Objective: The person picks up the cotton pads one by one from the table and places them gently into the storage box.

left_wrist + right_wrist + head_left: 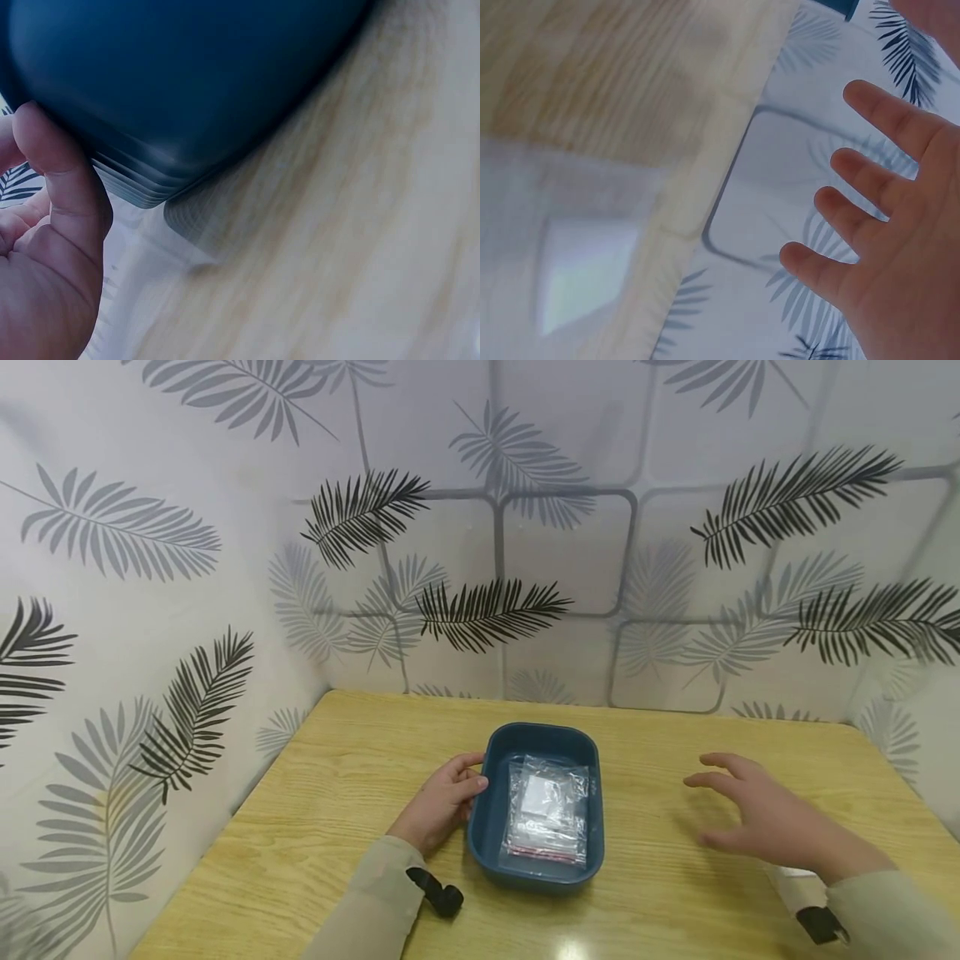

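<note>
A dark blue plastic bin point(482, 852) with rounded corners stands on the table, several clear zip bags point(551, 831) stacked inside it. The uppermost bag shows a white card or paper within. At the bin's left side, my left hand point(442, 802) grips the rim, its thumb point(56, 150) over the edge. To the right of the bin, apart from it, my right hand point(772, 814) hovers above the table with fingers spread, holding nothing. Below that hand, in the right wrist view, lies another clear bag with a white piece point(589, 270), mostly hidden by the forearm in the head view.
The light wooden table point(360, 735) ends at the back and left against walls point(450, 552) covered in leaf-patterned sheeting. A black strap with a small camera point(442, 893) is worn on the left wrist, and another strap point(821, 925) on the right.
</note>
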`<state>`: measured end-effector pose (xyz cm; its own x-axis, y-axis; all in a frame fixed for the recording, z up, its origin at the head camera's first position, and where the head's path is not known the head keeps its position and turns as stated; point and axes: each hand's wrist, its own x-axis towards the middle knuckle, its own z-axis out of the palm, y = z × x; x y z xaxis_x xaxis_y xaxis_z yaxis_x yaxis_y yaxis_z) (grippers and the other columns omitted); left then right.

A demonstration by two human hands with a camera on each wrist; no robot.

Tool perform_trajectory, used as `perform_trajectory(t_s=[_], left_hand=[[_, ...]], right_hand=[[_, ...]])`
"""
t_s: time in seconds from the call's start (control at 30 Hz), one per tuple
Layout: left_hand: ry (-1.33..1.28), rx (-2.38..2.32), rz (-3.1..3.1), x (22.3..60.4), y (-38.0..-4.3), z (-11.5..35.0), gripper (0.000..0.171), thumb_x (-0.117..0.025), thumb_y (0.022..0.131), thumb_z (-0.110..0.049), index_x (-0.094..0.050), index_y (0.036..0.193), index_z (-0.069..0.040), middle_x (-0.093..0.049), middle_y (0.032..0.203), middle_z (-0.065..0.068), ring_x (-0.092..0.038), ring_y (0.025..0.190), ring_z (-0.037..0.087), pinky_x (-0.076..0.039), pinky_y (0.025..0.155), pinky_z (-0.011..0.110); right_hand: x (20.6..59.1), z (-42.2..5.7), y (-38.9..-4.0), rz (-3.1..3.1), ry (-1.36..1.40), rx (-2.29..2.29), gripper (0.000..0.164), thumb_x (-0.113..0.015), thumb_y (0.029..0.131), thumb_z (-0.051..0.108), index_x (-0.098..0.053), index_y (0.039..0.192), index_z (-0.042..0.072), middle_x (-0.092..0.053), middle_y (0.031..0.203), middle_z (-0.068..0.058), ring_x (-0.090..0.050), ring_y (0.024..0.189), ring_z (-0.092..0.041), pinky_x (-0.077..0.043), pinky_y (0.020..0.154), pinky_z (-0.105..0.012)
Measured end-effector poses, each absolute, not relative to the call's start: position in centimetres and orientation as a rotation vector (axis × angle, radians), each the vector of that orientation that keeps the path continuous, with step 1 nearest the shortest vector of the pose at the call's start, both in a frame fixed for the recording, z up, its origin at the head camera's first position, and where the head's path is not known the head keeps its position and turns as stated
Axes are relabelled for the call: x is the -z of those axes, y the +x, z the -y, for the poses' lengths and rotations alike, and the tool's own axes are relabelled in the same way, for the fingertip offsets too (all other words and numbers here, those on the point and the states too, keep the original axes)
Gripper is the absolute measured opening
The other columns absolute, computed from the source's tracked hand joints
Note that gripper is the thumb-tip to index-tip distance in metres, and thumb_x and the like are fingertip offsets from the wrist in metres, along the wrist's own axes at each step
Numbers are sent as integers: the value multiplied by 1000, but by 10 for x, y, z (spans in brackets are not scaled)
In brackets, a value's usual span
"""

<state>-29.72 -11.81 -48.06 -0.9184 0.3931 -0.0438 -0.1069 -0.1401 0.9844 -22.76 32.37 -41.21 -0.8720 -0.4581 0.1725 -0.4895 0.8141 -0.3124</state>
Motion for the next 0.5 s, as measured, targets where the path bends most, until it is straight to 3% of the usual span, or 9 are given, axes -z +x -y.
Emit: perform_trajectory(t_s=[0.5], left_hand=[[317,-2130,-1775,481,-297,118,51,-56,103,-7,-41,151,-4,-55,106,15,-59,77,18,-53,66,30]], right_hand=[[446,-400,-208,2975,604,-416,72,-91,69,39,-65,129,7,-44,139,-33,-43,119,-57,-40,87,-72]])
